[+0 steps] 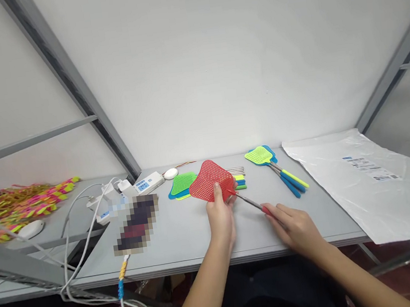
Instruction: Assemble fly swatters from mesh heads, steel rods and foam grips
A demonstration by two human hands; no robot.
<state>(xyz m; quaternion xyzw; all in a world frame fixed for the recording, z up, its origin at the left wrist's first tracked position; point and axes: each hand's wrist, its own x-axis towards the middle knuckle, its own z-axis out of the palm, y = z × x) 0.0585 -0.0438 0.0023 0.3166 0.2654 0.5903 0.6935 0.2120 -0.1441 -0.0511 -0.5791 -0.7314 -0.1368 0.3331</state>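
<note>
Grey table (185,231); red swatter (210,175) between the hands; left hand (221,217) pinching its head (206,181); right hand (297,227) gripping its handle (266,210); apparently mid-adjustment; next move likely calls for firm grips.

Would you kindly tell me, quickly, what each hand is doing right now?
Left hand: closed on the red fly swatter's head, thumb on top.
Right hand: closed around its red handle.

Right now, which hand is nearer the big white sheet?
Right. The right hand holds the red swatter handle, left of the white sheet; the left hand, on the swatter head, is farther left.
</note>
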